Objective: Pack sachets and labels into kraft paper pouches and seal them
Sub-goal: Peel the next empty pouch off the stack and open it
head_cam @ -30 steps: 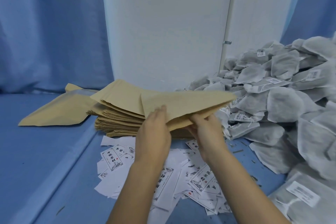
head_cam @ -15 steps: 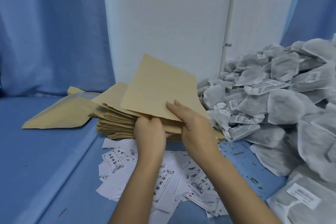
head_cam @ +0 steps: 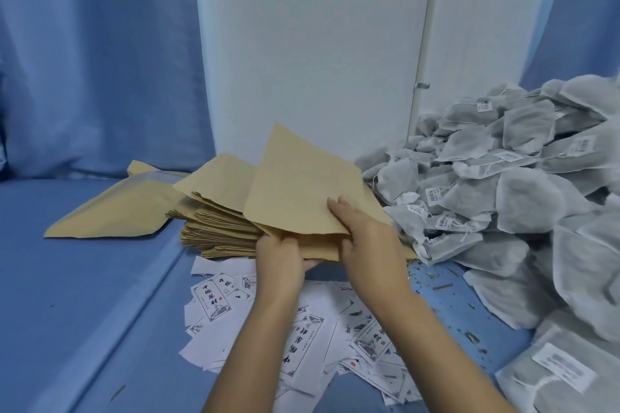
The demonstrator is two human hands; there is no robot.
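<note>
A tan kraft pouch (head_cam: 295,188) is tilted up at the centre, its far corner raised. My left hand (head_cam: 280,256) grips its near edge from below. My right hand (head_cam: 365,231) holds its near right edge, fingers laid on the top face and thumb underneath. Under the pouch lies a stack of kraft pouches (head_cam: 214,228). White printed labels (head_cam: 302,342) lie scattered on the blue surface below my wrists. A large heap of grey mesh sachets (head_cam: 523,198) with small barcode tags fills the right side.
Two more kraft pouches (head_cam: 110,211) lie flat at the left of the stack. A white panel (head_cam: 312,43) stands behind, with blue curtains either side. A step edge (head_cam: 141,298) runs diagonally across the blue surface. Dark crumbs dot the surface near the sachets.
The top pouch came off the stack and swung from lying flat to tilted upright. My right hand shifted onto its top face; my left hand slid under its near edge.
</note>
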